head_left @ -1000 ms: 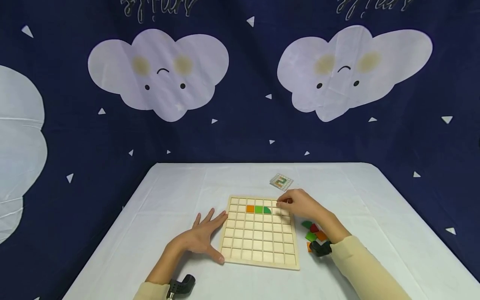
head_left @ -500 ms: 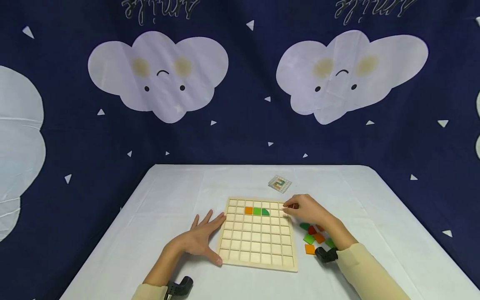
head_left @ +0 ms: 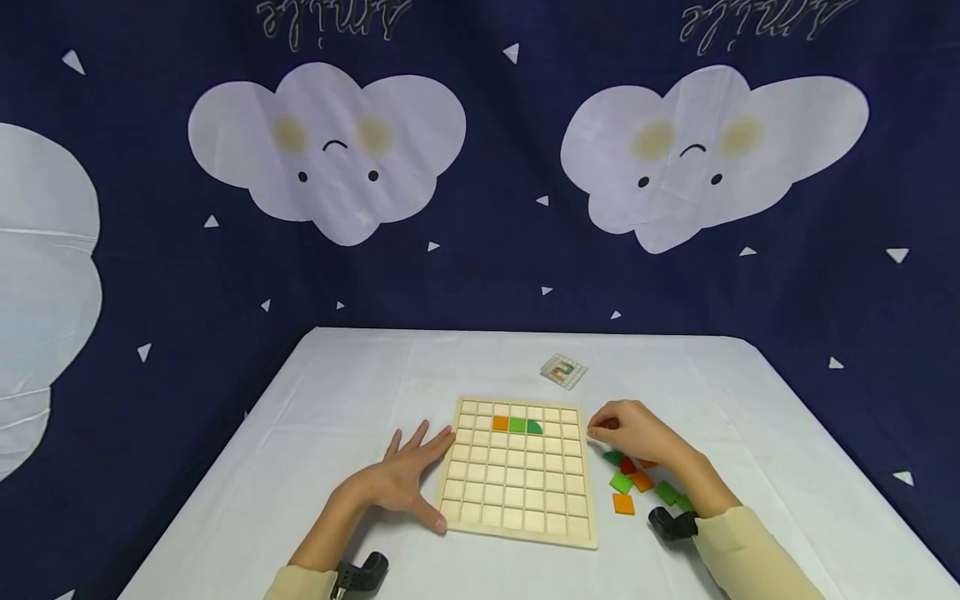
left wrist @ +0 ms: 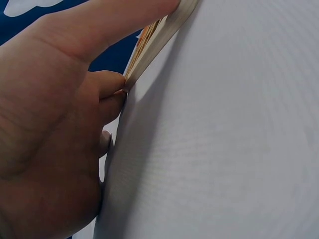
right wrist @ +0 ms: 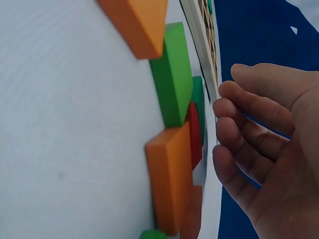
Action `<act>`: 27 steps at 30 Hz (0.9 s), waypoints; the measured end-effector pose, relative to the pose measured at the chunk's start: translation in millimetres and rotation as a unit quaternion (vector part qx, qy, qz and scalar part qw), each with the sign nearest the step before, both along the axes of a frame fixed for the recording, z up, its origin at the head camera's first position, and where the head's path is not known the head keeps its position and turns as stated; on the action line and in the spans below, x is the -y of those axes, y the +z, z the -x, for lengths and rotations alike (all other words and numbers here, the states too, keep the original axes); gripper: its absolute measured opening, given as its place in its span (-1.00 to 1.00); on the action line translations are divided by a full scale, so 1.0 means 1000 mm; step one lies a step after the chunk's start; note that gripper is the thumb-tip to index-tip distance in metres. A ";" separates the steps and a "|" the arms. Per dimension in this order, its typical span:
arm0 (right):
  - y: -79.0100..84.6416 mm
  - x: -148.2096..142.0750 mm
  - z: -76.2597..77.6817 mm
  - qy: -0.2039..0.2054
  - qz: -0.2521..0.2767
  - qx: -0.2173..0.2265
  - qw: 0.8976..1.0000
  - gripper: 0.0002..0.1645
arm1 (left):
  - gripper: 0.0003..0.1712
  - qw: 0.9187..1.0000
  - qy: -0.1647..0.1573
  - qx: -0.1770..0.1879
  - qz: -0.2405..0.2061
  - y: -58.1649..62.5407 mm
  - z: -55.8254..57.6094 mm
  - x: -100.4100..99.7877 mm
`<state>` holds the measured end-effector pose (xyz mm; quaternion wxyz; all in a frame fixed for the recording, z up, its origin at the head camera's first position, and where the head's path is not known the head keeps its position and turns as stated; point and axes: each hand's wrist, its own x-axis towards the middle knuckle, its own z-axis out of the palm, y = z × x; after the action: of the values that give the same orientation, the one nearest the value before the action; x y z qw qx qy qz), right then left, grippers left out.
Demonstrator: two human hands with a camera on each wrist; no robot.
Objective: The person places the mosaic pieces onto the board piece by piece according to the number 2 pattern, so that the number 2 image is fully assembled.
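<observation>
A pale wooden grid board (head_left: 517,475) lies on the white table. Its second row from the far side holds an orange square tile (head_left: 500,423), a light green tile (head_left: 517,425) and a rounded dark green tile (head_left: 535,427), side by side. My left hand (head_left: 401,479) spreads its fingers at the board's left edge, thumb and fingertips touching it. Just off the board's right edge hovers my right hand (head_left: 636,430), its fingers loosely bent; the right wrist view shows nothing between them. Closest to it are the loose tiles, among them a red one (head_left: 627,466) and a dark green one (head_left: 613,458).
Several more tiles lie right of the board, including an orange square (head_left: 623,504), a light green one (head_left: 621,483) and a green one (head_left: 667,492) near the right wrist. A small stack of pattern cards (head_left: 564,372) sits beyond the board. A dark cloud-print cloth (head_left: 480,283) hangs behind.
My right hand has moved right, from over the board's far right corner to beside its right edge. The left hand keeps its place. The tiles on the board are the same.
</observation>
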<state>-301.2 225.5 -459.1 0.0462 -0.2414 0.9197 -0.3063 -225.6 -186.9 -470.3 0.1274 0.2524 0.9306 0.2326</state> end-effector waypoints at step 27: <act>0.003 -0.023 -0.023 0.017 0.009 0.035 0.999 -0.81 | 0.59 1.000 0.007 0.002 0.016 0.002 0.002 -0.003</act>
<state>-278.6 248.9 -456.2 0.0816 -0.2468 0.9105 -0.3216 -227.1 -183.8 -468.6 0.1314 0.2430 0.9358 0.2190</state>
